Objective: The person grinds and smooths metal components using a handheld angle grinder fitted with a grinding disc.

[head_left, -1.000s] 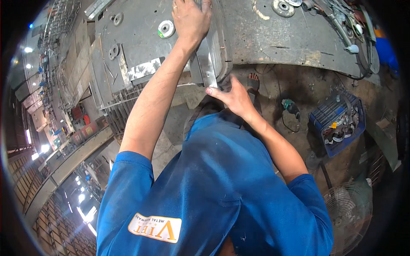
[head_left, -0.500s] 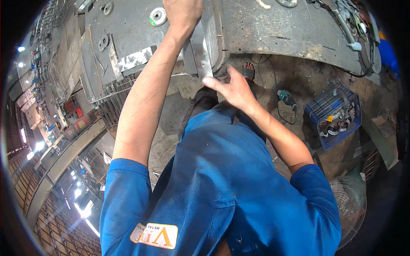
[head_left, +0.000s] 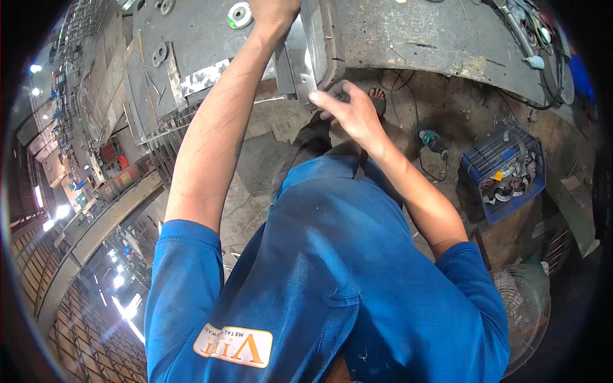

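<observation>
A long, shiny bent metal strip [head_left: 299, 60] lies along a raised bar [head_left: 327, 45] on the worktable, and its near end juts past the table's front edge. My right hand [head_left: 357, 118] is at that near end, closed, with the thumb on the strip's corner and the other fingers curled; some fingertips are hidden. Farther up, my left hand [head_left: 276, 14] reaches over the strip's left side. The top of the picture cuts off its fingers, so their grip does not show.
A grinding disc [head_left: 240, 15] lies left of my left hand on the metal worktable [head_left: 408, 38]. Tools and cables [head_left: 527, 38] crowd its far right. On the floor are a green power tool [head_left: 434, 143] with a cord and a blue basket [head_left: 511, 172] of scraps. A fan [head_left: 520, 313] stands lower right.
The table, the strip and both hands sit slightly higher in the picture as the view shifts. My right hand stays at the strip's near end, its fingers a little more curled.
</observation>
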{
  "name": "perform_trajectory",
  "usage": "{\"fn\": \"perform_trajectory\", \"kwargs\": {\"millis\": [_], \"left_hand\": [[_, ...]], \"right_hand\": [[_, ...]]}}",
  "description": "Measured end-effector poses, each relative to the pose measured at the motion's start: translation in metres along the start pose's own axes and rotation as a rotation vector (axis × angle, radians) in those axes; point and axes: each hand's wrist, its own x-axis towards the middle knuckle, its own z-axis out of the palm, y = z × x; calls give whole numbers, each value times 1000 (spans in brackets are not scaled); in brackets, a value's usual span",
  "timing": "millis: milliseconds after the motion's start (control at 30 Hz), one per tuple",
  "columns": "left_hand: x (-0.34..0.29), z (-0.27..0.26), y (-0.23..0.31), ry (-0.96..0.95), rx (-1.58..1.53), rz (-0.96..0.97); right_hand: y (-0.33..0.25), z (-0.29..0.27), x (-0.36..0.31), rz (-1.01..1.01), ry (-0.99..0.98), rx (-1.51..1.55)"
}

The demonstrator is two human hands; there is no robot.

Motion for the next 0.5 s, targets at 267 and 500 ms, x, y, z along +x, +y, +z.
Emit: {"fn": "perform_trajectory", "kwargs": {"millis": [267, 500], "left_hand": [[-7, -31, -17, 131, -422, -126], [-136, -113, -3, -300, -455, -685]], "right_hand": [[53, -76, -34, 58, 5, -69], [152, -204, -63, 302, 394, -781]]}}
